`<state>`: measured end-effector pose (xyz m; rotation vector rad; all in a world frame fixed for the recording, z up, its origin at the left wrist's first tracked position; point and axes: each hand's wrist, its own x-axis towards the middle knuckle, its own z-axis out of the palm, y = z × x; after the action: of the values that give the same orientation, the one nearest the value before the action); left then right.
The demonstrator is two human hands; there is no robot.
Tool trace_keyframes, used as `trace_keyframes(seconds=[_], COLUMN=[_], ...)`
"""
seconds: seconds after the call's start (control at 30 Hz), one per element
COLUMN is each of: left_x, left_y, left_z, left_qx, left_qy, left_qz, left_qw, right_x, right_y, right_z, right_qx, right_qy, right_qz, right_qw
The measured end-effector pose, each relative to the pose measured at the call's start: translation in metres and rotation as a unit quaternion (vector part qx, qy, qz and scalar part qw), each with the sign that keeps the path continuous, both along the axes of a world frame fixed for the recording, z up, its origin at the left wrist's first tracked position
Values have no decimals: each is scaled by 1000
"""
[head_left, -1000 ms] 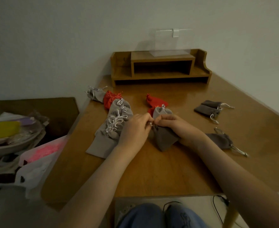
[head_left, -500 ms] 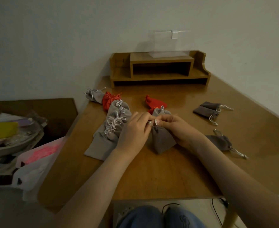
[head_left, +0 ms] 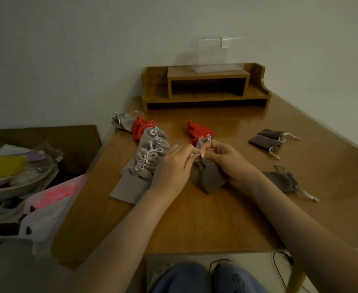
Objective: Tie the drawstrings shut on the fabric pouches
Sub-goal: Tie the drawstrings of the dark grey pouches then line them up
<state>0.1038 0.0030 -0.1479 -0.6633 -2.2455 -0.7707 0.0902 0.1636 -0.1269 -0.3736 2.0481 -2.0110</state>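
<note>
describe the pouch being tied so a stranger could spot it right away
On the brown wooden table, look at the middle, in front of the wooden desk shelf at the wall. A dark grey fabric pouch lies there between the left hand and the right hand. It alone has both hands pinching its white drawstring.
</note>
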Motion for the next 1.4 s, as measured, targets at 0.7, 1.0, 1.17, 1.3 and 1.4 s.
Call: trace_keyframes(seconds=[0.7,1.0,1.17,1.3,1.4], left_x=[-2,3,5,4,3], left_y=[0,5,8,6,4], left_z=[-2,2,4,3,4], left_qx=[9,86,103,107,131], left_qy=[-7,-31,-39,-61,-77], left_qz=[-9,-15,-26,-23,0], left_qw=[1000,996,994,992,988], right_x=[4,6,6,5,5], right_y=[-1,-7,-8,-5,-1], right_z=[4,2,3,1,5], right_qx=[54,-7,-102,-125,-73], right_qy=[1,75,37,27,28], right_qz=[-7,-28,-20,-50,-111], right_qw=[999,997,994,991,991])
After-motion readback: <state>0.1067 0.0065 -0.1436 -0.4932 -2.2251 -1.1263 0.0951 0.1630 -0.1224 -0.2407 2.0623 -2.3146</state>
